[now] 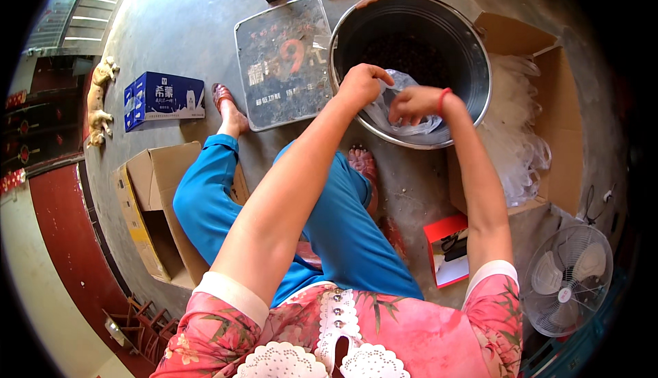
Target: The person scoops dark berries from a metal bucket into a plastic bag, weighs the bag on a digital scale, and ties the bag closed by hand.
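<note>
Both hands work at the near rim of the big metal basin [480, 69]: the left hand [362, 82] and right hand [415, 104] each pinch the clear plastic bag [404, 114], which looks thin, limp, slippery; best gripped by its bunched mouth edge

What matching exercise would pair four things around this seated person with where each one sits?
Things:
1 metal basin
2 blue carton
3 white fan
4 clear plastic bag

Places:
A lower right on the floor
B in both hands
C far left, near a dog
D straight ahead, beside a flat scale

Pairs: 1-D, 2-C, 3-A, 4-B
</note>
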Motion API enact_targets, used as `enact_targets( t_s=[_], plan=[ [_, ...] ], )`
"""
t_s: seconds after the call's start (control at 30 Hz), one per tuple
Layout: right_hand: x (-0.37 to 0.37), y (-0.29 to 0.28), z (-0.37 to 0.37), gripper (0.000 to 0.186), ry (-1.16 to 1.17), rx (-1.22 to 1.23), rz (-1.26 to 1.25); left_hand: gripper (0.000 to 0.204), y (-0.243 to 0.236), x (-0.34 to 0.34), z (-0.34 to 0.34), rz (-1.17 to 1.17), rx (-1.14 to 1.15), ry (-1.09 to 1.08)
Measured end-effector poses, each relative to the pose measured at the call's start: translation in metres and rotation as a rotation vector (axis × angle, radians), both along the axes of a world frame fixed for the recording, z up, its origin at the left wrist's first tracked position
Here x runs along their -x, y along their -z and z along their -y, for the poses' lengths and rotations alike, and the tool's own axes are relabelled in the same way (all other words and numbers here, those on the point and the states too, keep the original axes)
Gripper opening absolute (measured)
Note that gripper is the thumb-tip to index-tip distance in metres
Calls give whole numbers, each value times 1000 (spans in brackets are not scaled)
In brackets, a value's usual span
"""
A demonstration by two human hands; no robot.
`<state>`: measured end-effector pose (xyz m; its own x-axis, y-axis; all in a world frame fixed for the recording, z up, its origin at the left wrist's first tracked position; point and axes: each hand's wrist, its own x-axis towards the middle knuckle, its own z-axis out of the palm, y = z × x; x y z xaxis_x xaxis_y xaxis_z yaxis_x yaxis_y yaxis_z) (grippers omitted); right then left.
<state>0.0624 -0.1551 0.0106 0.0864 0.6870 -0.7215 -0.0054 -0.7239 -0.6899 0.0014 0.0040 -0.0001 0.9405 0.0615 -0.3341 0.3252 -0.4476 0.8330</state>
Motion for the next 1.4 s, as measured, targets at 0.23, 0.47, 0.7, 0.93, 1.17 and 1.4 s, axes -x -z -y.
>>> enact_targets(
  t_s=[0.23, 0.47, 0.7, 0.93, 1.17, 1.4],
  plan=[
    [-83, 82, 23, 25, 913, -5, 303, 33, -10, 9, 16, -15, -409, 127],
    [-95, 188, 11, 40, 1079, 369, 254, 31, -7, 11, 6, 45, -316, 154],
    [-84, 206, -25, 53, 1571, 129, -159, 22, -10, 16, 15, 33, -441, 207],
    [-76, 188, -44, 35, 1679, -507, -623, 42, -12, 16, 11, 7, -470, 213],
    [-88, 107, -27, 25, 1310, -575, -659, 60, -11, 8, 13, -12, -413, 86],
    [-53, 33, -15, 26, 977, -449, -560, 67, -8, 5, 10, -89, -466, 101]
  ],
)
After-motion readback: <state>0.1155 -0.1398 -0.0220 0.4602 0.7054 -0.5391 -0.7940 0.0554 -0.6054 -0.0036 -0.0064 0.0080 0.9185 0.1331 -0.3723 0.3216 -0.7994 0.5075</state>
